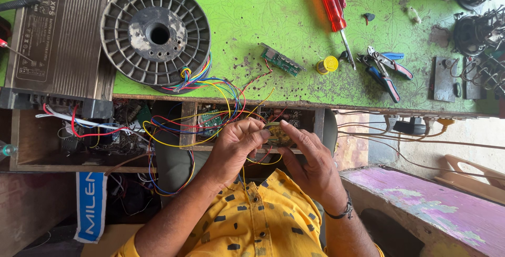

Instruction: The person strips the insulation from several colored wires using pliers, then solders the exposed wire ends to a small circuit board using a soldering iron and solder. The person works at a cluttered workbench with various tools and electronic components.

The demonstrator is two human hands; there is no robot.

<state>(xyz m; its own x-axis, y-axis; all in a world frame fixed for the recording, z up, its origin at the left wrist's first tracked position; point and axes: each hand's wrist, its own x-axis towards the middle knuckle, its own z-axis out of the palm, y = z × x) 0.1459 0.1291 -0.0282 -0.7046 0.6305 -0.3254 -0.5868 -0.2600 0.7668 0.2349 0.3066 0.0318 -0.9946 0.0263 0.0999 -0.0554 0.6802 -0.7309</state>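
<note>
While both hands (pixel 236 144) (pixel 310 154) pinch one small part (pixel 275 133), two screwdrivers (pixel 333 7) lie.

- One view only is given, taken from a camera worn on the person's head.
- The scene is looked down on steeply, almost from straight above.
- The green table (pixel 294 52) fills the upper half; its front edge runs across the middle.
- The hands are seen close, just below centre, with the forearms and yellow shirt (pixel 263 220) entering from the bottom edge.
</note>
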